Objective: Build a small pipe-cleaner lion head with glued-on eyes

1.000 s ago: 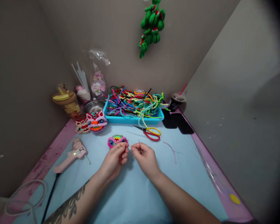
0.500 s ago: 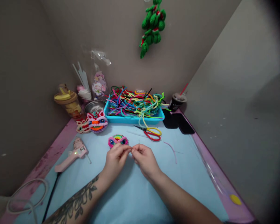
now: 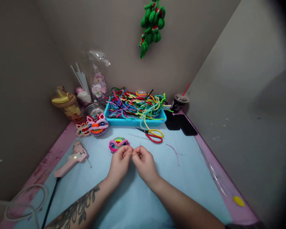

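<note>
My left hand (image 3: 120, 161) and my right hand (image 3: 145, 163) meet over the middle of the blue mat, thumbs and fingertips pinched together. A thin dark strand (image 3: 140, 145) rises from the fingers of my right hand. What my left fingertips pinch is hidden or too small to make out. Just behind my left hand lies a pink, green and yellow fuzzy lion-dance head (image 3: 118, 143), partly covered by the fingers. Scissors (image 3: 154, 136) with one yellow and one red handle lie past my right hand. A purple fuzzy stem (image 3: 173, 150) rests to the right.
A blue tray (image 3: 135, 122) heaped with coloured fuzzy stems stands at the back. Left are finished lion heads (image 3: 97, 124), a steel bowl (image 3: 94, 108) and a pink glue gun (image 3: 71, 160) with its cord. Dark phones (image 3: 186, 124) and a drink cup (image 3: 180, 102) are at the back right.
The whole view has shifted slightly. My hands stay together, with the left fingers curled in more and the fingertips drawn close. The lion head shows a little more.
</note>
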A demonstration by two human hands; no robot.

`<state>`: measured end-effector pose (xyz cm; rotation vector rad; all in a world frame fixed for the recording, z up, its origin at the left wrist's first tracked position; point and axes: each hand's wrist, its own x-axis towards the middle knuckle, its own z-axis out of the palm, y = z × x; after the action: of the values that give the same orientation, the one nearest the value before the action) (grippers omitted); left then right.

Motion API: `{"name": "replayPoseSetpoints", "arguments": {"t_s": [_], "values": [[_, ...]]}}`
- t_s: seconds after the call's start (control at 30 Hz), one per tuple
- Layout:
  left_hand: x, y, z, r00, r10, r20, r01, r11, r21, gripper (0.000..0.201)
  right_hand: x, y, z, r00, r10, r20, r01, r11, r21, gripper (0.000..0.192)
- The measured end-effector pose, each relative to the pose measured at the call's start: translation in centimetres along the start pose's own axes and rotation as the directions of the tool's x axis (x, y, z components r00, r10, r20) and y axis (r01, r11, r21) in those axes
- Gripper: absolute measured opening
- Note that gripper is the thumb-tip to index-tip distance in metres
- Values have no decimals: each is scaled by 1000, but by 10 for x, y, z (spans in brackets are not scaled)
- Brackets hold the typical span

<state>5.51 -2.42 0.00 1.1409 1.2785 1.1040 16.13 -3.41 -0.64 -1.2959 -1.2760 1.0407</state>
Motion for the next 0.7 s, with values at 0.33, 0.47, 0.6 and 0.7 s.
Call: {"name": "replayPoseSetpoints", "arguments": {"t_s": [0.33,0.47,0.6,0.7], "values": [[-4,11,3,965,-197,172,243,916,-318,37,-2,0,-4,991,-128,43,133,981,-142,11],[-1,15,-12,996,-12,90,21,996,-90,26,1,-2,-6,997,-20,70,20,1000,-1,13],[3,10,-29,922,356,154,-388,848,361,14,4,-3,-7,993,51,104,-61,993,97,13],[5,4,-36,844,486,228,-534,713,455,19,6,-4,-6,974,140,177,-174,965,198,15]]}}
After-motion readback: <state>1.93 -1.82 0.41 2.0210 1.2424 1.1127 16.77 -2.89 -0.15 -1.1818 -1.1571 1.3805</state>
